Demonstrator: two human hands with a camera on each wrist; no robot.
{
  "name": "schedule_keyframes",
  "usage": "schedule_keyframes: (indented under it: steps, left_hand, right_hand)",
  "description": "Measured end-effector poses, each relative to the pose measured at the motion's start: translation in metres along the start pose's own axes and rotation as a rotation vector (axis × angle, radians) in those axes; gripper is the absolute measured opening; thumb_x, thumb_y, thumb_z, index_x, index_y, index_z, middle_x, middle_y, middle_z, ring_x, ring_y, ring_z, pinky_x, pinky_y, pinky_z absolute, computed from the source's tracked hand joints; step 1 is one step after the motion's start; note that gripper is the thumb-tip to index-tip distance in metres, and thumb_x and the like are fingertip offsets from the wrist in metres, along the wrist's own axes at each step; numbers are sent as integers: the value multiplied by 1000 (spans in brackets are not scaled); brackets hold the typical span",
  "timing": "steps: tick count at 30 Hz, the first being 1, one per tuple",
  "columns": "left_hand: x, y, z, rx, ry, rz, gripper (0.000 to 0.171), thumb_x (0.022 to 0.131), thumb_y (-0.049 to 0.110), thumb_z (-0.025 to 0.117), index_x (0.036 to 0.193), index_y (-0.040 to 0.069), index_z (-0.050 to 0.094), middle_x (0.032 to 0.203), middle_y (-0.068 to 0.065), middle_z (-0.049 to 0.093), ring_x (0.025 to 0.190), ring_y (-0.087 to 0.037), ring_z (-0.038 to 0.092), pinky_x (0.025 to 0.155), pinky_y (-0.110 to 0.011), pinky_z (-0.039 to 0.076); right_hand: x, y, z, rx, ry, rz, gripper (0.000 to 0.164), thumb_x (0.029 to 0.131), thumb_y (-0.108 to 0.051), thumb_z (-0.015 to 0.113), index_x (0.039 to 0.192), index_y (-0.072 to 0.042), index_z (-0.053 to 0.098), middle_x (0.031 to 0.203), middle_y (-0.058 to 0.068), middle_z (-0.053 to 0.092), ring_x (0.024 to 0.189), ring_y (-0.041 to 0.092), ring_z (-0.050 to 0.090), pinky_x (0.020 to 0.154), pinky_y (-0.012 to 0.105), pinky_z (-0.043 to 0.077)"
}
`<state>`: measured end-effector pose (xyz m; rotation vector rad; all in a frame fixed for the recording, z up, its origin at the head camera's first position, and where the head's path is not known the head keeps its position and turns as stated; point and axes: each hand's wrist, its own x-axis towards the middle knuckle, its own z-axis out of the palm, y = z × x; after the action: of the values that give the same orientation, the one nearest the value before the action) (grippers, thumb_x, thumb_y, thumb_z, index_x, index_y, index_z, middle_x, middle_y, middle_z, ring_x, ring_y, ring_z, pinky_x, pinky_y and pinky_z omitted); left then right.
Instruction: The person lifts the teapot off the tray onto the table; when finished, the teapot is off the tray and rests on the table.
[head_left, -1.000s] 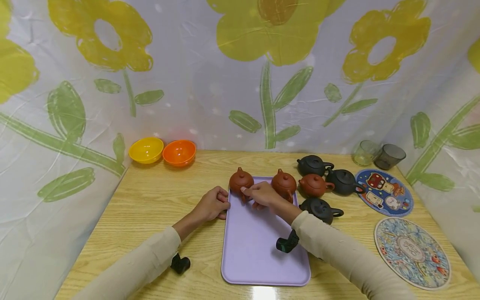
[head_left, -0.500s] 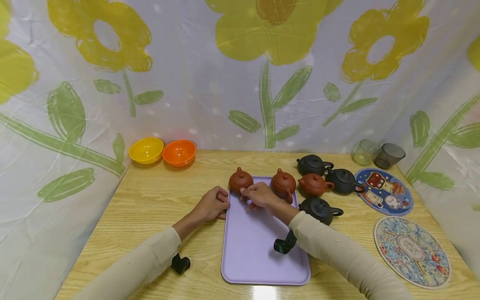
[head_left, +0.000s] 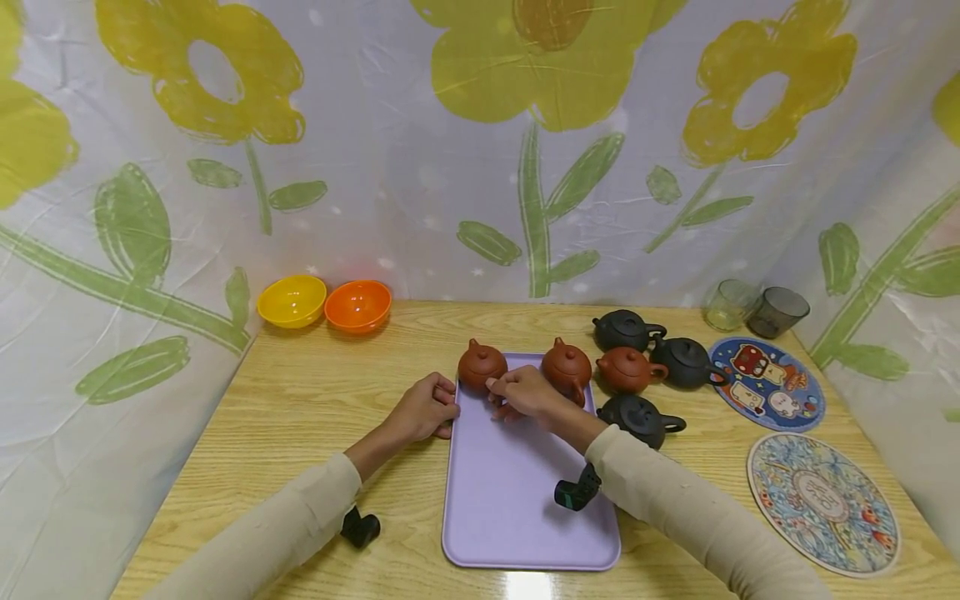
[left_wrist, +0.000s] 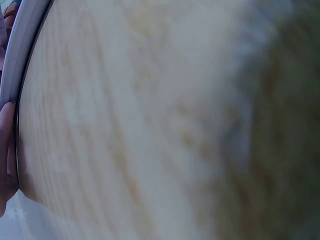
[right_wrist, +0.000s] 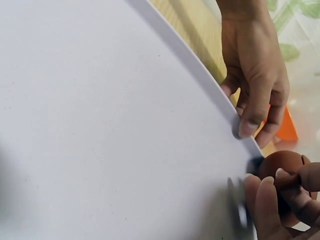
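Note:
A lilac tray lies on the wooden table. At its far left corner is a reddish-brown teapot, spout pointing away and slightly left. My right hand pinches this teapot's handle; in the right wrist view, thumb and fingers close on it beside the round body. My left hand grips the tray's left edge, thumb over the rim, the other fingers outside. A second reddish-brown teapot stands at the far right corner of the tray. The left wrist view is mostly blurred tabletop.
Right of the tray stand a third reddish-brown teapot and black teapots. Two round mats and two glasses are farther right. A yellow bowl and an orange bowl sit back left.
The held teapot has turned a little, its spout swinging left and its handle right, and my right hand has shifted slightly right with it. My left hand stays on the tray edge.

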<state>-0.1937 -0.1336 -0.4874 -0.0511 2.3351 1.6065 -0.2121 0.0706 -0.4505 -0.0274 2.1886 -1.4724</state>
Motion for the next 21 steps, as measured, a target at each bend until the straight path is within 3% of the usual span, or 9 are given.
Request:
schedule_keyframes:
  steps: [15,21]
  left_hand:
    - [0,0,0,-5,-2,12,30,87,-3,66,115,-1,55,94,-11,57,65,-17,61,55,-34,63]
    - [0,0,1,6,2,4,30,88,-3,66,116,-1,54,95,-11,55,68,-18,61,56,-34,63]
  right_hand:
    - [-9,0,-22,-55,9,-54,33,100,-27,61,98,4,73,99,16,69,79,20,69,64,29,57]
    - [-21,-6,-35,-55,-13,-49,36,100,-28,59,102,6,71,102,20,68,80,18,71,67,29,59]
